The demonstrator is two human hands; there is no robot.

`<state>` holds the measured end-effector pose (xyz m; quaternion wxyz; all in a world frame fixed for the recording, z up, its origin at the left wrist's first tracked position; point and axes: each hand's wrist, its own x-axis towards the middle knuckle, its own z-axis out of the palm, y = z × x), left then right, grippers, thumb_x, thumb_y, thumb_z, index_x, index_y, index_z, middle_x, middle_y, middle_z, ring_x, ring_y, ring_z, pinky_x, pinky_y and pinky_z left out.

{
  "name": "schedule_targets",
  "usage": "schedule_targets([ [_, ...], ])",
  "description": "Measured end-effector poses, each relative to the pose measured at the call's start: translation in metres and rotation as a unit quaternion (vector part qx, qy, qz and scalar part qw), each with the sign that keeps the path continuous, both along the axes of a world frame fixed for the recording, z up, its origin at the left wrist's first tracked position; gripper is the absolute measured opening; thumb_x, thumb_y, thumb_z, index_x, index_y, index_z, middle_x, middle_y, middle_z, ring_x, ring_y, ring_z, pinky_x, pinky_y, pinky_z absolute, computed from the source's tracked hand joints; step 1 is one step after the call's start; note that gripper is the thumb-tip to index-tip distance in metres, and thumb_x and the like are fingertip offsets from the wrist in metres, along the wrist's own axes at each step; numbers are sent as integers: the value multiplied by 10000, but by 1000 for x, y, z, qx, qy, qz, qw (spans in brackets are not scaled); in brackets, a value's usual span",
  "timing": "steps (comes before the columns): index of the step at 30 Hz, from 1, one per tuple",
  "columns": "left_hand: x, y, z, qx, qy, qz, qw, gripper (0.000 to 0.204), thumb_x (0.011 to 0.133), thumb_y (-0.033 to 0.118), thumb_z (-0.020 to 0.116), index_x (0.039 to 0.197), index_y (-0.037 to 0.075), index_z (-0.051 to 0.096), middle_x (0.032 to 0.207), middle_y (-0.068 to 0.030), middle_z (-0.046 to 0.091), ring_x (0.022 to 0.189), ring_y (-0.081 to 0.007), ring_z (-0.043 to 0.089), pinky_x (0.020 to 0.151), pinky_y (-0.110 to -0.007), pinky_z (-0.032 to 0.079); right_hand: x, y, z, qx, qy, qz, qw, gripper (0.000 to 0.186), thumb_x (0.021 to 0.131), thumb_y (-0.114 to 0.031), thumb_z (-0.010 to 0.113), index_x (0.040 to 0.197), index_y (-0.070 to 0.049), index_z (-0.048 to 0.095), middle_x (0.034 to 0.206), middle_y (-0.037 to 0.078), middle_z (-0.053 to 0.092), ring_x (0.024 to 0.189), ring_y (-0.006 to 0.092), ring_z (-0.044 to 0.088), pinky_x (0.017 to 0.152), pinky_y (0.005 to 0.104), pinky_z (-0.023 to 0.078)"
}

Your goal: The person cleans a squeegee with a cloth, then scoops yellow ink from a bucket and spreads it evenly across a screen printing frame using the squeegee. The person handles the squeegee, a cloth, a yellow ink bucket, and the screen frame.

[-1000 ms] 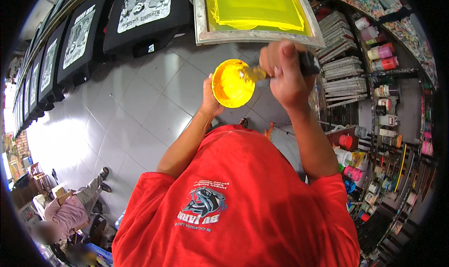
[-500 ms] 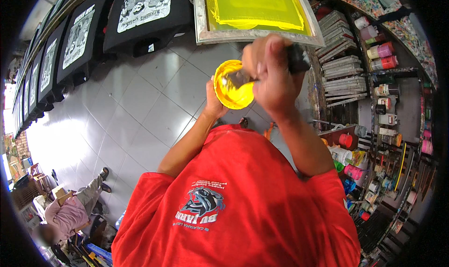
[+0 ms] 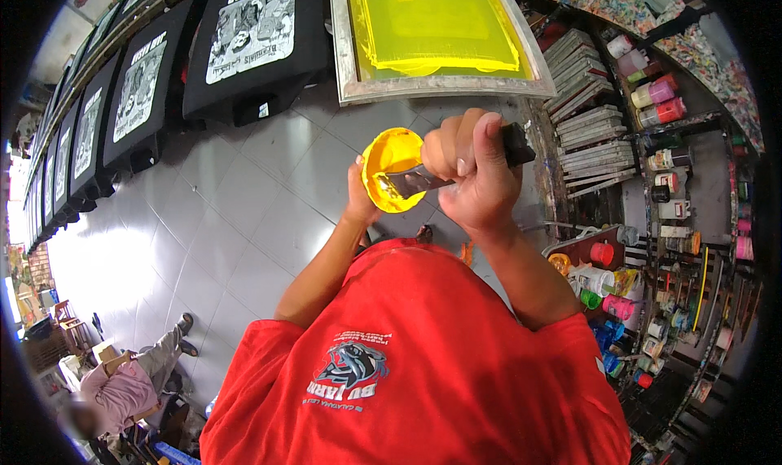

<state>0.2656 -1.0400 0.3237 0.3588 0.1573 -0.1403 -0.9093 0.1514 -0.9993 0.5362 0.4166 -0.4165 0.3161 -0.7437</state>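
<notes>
My left hand is wrapped round the left side of a round tub, tilted so its opening shows. Bright yellow ink coats the inside and rim. In a fist, thumb up, my right hand grips a flat dark scraper whose black handle end sticks out on the right. The scraper's tip reaches into the tub and is smeared with yellow. Just beyond my hands lies a printing screen with a pale frame and yellow mesh, a thick ink line along its near edge.
Black printed shirts on boards run along the left. Stacked frames and shelves of ink pots stand on the right. Grey floor tiles lie below. A person sits at the lower left.
My right hand and the scraper have come lower and nearer to me, the blade lying flatter across the tub's rim. The tub has shifted slightly left and nearer; the whole view has tilted a little.
</notes>
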Motion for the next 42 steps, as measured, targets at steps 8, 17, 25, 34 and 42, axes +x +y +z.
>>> schedule_targets([
  [8,6,0,3,-29,-8,1,1000,615,924,505,248,1298,59,446,1243,-120,551,1117,-285,552,978,-420,429,-12,11,-8,-20,-31,1,999,420,970,-331,454,625,-111,359,529,-21,313,456,92,269,447,269,221],
  [17,0,0,5,-43,-21,12,999,633,922,531,296,1330,63,420,1283,-117,523,1126,-271,542,991,-416,414,-18,7,-20,-34,-47,-15,998,400,959,-271,509,628,-94,372,531,-26,354,464,80,325,447,261,233],
  [25,-5,1,8,-73,-22,20,997,561,951,490,250,1280,90,465,1240,-94,550,1141,-268,525,1000,-439,393,-23,9,-23,-28,-3,-58,998,411,982,-317,437,634,-108,374,538,-21,348,470,82,315,455,264,232],
  [34,-7,-5,5,-102,-46,17,994,583,955,487,234,1297,69,455,1238,-76,552,1098,-230,547,958,-386,429,-19,15,-8,-4,-132,-6,991,441,961,-310,496,597,-94,371,507,-25,334,447,85,309,444,268,221],
  [42,-1,-5,1,-28,-31,24,999,614,936,508,213,1297,72,451,1260,-107,535,1157,-286,515,999,-446,398,-10,16,-2,4,-24,2,1000,470,979,-445,353,647,-112,341,534,-6,287,454,111,232,479,280,230],
])
